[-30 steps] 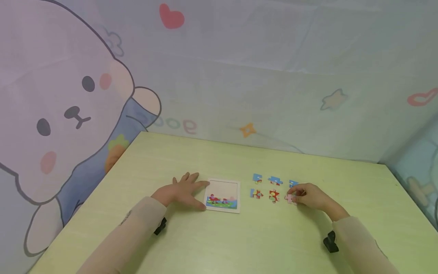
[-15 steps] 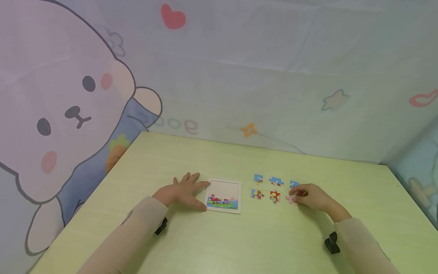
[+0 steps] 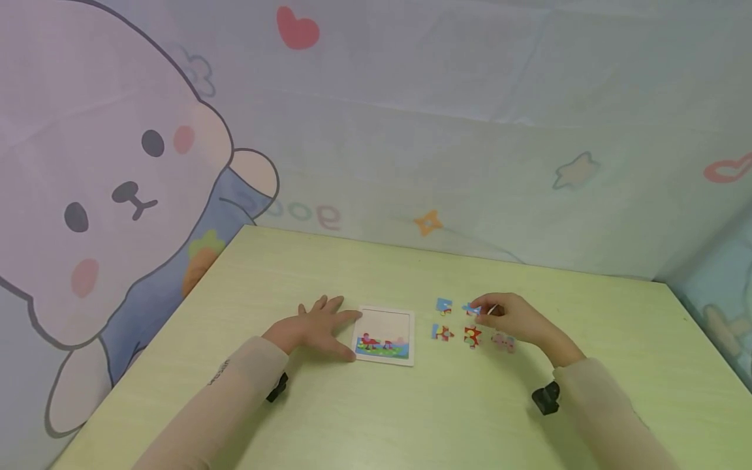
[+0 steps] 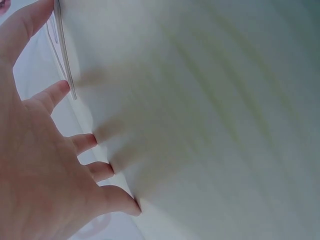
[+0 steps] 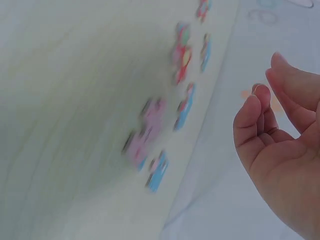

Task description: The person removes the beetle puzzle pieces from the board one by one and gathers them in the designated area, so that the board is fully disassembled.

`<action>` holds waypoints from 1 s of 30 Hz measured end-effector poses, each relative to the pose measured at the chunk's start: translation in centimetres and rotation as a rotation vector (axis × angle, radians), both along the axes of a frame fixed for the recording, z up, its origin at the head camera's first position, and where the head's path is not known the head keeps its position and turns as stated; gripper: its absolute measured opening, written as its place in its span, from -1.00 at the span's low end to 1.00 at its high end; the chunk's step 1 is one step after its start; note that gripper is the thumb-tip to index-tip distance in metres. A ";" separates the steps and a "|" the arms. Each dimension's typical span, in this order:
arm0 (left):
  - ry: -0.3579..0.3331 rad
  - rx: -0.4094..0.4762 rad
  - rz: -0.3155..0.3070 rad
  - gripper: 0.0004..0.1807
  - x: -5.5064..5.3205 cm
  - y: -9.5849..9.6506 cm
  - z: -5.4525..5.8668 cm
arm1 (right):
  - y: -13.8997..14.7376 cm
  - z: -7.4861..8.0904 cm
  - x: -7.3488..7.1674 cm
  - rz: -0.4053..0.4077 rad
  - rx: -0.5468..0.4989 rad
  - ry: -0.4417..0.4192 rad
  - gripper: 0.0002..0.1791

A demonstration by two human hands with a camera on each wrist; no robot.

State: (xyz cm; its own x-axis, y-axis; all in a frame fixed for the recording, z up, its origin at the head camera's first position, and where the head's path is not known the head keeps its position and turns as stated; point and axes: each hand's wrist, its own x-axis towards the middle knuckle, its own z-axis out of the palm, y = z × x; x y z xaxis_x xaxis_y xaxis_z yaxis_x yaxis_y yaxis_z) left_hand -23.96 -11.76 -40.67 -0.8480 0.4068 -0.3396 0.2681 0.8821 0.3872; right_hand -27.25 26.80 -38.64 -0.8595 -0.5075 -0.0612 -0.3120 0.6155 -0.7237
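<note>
My left hand [image 3: 320, 328] lies with its fingers spread, thumb and index fingertip at the left edge of a small square puzzle board [image 3: 412, 338]. A colourful assembled strip [image 3: 382, 347] fills the board's lower part. The right hand [image 3: 510, 316] hovers over the loose jigsaw pieces, holding nothing; its thumb and fingers are bent with a gap between them in the right wrist view. Its fingertips overlap a blue piece [image 3: 470, 309] in the head view. Below the hand lies a pink piece [image 3: 503, 341]. Another blue piece [image 5: 158, 171], hidden by the hand from the head, shows beside the pink one.
Left of the right hand are a blue piece [image 3: 444, 306], a blue-and-red piece [image 3: 442, 333] and a red piece [image 3: 472, 336]. They lie on the pale table [image 3: 376, 418]. A printed cloth [image 3: 376, 130] hangs behind the table's far edge.
My right hand has let go of the pink piece, risen and shifted left and away from me. The pink piece now shows fully on the table. The left hand stays put.
</note>
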 end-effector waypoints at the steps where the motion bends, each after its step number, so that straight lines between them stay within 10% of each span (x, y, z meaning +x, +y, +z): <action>1: -0.001 0.001 0.000 -0.08 0.0 0.0 0.0 | -0.5 0.1 -0.1 0.010 -0.009 0.000 -0.63; 30: 0.002 -0.064 -0.014 -0.07 -0.5 0.0 -0.4 | -15.6 -0.9 0.7 0.186 -0.022 -0.062 -0.67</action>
